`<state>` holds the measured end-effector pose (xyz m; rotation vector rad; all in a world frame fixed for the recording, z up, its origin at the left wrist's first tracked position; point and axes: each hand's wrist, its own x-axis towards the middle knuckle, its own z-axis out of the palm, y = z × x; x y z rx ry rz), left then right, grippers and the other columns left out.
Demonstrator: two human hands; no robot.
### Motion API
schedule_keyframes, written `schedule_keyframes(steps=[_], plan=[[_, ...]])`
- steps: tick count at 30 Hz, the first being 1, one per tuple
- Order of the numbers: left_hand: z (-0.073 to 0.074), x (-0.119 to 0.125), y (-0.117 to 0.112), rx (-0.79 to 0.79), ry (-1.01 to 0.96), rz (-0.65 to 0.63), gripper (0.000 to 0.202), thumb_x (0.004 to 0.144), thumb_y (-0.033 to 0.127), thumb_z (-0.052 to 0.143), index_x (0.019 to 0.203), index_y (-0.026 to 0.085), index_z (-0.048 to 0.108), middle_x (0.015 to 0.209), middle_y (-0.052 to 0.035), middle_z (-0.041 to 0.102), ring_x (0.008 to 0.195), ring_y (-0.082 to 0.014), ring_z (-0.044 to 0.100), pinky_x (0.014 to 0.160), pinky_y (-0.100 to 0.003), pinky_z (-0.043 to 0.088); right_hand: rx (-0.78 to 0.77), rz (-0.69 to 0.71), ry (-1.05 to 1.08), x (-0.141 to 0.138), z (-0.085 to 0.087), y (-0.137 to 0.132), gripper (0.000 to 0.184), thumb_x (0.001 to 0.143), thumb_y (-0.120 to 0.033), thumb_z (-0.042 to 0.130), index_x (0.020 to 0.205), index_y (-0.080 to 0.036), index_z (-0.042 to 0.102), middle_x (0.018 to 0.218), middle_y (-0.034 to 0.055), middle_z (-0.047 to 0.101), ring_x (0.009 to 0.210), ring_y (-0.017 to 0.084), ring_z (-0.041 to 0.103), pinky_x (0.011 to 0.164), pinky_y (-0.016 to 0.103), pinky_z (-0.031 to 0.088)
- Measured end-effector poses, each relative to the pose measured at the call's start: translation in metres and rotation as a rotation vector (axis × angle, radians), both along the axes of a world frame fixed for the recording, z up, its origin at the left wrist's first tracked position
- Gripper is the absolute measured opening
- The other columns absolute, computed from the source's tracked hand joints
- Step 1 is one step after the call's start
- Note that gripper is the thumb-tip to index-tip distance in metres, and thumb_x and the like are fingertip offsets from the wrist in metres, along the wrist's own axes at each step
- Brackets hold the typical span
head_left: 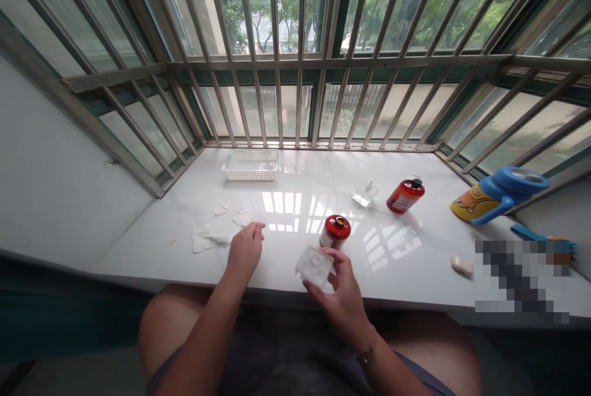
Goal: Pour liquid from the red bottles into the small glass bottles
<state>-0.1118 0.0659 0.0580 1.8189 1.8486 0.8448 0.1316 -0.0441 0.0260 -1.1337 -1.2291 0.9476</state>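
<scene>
My right hand grips a clear square container by its right side, thumb below and fingers above, over the front edge of the counter. Just behind it stands a red bottle with its top uncapped, partly covered by the container and my fingers. My left hand hovers near the counter with its fingers curled together; whether something small is in them is hidden. Beside it on the left lie a crumpled white tissue and smaller tissue pieces.
A white perforated basket sits at the back left. Farther right are a small clear bottle, a second red bottle with a black top, a blue and yellow jug and a pale pinkish object. Metal bars line the window.
</scene>
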Motion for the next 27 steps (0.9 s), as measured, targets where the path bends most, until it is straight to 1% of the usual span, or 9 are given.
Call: schedule_keyframes(steps=[1,3,6,9,12,14,16,21,27], plan=[[0.006,0.012,0.002,0.004,-0.075,-0.065,0.039,0.108,0.036,0.040,0.119,0.020,0.075,0.101,-0.0084,0.080,0.096,-0.0256,0.074,0.092,-0.038,0.056,0.006,-0.034,0.031,0.007,0.004,-0.006,0.067,0.084,-0.039,0.089,0.139,-0.027,0.051,0.146,0.0150,0.061,0.127,0.031,0.071,0.097,0.046,0.067],[0.015,0.039,0.008,-0.006,-0.227,-0.240,0.039,0.108,0.040,0.047,0.133,0.021,0.070,0.123,-0.0104,0.079,0.110,-0.0256,0.074,0.098,-0.039,0.058,0.014,-0.116,0.057,0.022,0.012,-0.015,0.068,0.083,-0.038,0.090,0.139,-0.027,0.052,0.148,0.0164,0.061,0.128,0.032,0.071,0.096,0.047,0.067],[0.026,0.081,0.019,-0.079,-0.381,-0.482,0.056,0.099,0.049,0.068,0.149,0.026,0.061,0.155,-0.0127,0.063,0.135,-0.0311,0.066,0.111,-0.046,0.056,0.013,-0.240,0.046,0.046,0.020,-0.020,0.071,0.081,-0.038,0.092,0.139,-0.026,0.053,0.147,0.0175,0.062,0.128,0.033,0.070,0.099,0.049,0.067],[0.031,0.118,0.032,-0.141,-0.417,-0.637,0.079,0.086,0.052,0.084,0.155,0.028,0.056,0.163,-0.0140,0.055,0.149,-0.0370,0.054,0.122,-0.054,0.047,-0.001,-0.350,0.058,0.067,0.025,-0.017,0.074,0.079,-0.040,0.093,0.139,-0.027,0.052,0.143,0.0164,0.064,0.127,0.033,0.070,0.103,0.051,0.064],[0.032,0.143,0.042,-0.201,-0.381,-0.721,0.087,0.074,0.049,0.094,0.151,0.027,0.059,0.151,-0.0144,0.064,0.136,-0.0375,0.064,0.115,-0.053,0.052,0.001,-0.432,0.073,0.084,0.029,-0.011,0.075,0.078,-0.042,0.093,0.139,-0.027,0.052,0.141,0.0151,0.065,0.129,0.033,0.068,0.106,0.053,0.062],[0.029,0.152,0.041,-0.250,-0.396,-0.729,0.080,0.072,0.047,0.096,0.142,0.026,0.063,0.135,-0.0119,0.072,0.119,-0.0338,0.071,0.103,-0.048,0.058,0.000,-0.463,0.062,0.093,0.029,-0.007,0.076,0.077,-0.042,0.094,0.139,-0.027,0.051,0.140,0.0150,0.065,0.129,0.033,0.068,0.108,0.055,0.060],[0.024,0.154,0.035,-0.269,-0.446,-0.716,0.072,0.072,0.046,0.095,0.135,0.026,0.065,0.128,-0.0094,0.073,0.112,-0.0302,0.073,0.097,-0.044,0.060,-0.001,-0.473,0.053,0.100,0.027,-0.004,0.077,0.077,-0.043,0.094,0.139,-0.026,0.051,0.139,0.0152,0.065,0.128,0.033,0.068,0.109,0.057,0.059],[0.004,0.134,0.005,-0.197,-0.555,-0.642,0.065,0.074,0.037,0.095,0.128,0.025,0.062,0.130,-0.0086,0.071,0.116,-0.0277,0.071,0.103,-0.043,0.058,-0.001,-0.421,0.050,0.103,0.017,0.000,0.075,0.078,-0.042,0.093,0.138,-0.026,0.052,0.139,0.0145,0.065,0.127,0.032,0.068,0.108,0.055,0.059],[-0.019,0.102,-0.029,-0.090,-0.553,-0.383,0.080,0.067,0.034,0.097,0.131,0.026,0.051,0.134,-0.0085,0.069,0.125,-0.0284,0.070,0.112,-0.047,0.056,-0.010,-0.342,-0.028,0.091,0.008,0.001,0.072,0.081,-0.043,0.091,0.139,-0.025,0.054,0.141,0.0143,0.064,0.128,0.031,0.068,0.108,0.054,0.060]])
